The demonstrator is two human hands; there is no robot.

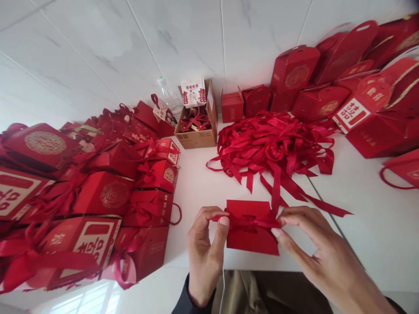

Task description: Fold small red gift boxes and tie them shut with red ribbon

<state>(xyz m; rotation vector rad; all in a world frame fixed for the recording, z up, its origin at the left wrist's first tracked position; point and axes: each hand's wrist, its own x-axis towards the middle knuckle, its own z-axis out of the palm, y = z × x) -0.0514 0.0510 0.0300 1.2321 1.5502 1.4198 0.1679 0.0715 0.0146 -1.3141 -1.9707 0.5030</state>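
Note:
A small red gift box (pixel 250 244) sits near the table's front edge, its top flaps meeting around a slotted handle. Red ribbon (pixel 253 222) crosses the top and is gathered at the middle. At the box's left side, my left hand (pixel 209 244) pinches one part of the ribbon between thumb and forefinger. My right hand (pixel 307 240) pinches the ribbon at the box's right side. A loose ribbon end runs from there up toward the heap. Whether the middle is a finished knot or a loose crossing, I cannot tell.
A tangled heap of red ribbons (pixel 271 144) lies behind the box. Ribbon-tied red boxes (pixel 101 192) crowd the left. More red boxes (pixel 294 72) stand along the wall and right. An open cardboard box (pixel 198 138) and a clear plastic bottle (pixel 168 96) are at the back.

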